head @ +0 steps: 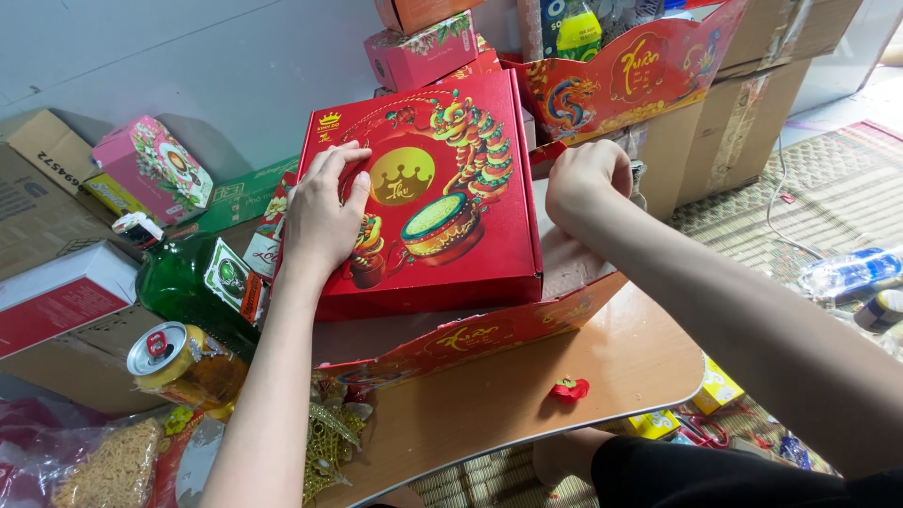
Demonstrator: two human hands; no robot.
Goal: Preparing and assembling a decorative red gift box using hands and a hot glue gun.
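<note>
The left hand (pixel 324 212) lies flat on the red box (pixel 428 198); beside the box, the right hand (pixel 585 183) is curled into a fist.

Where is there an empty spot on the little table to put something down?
The bare wood of the small table, between the red tray's front wall and the rounded edge, beside the tiny red flower. The left side is crowded: green bottle, can, gold ornaments.
</note>
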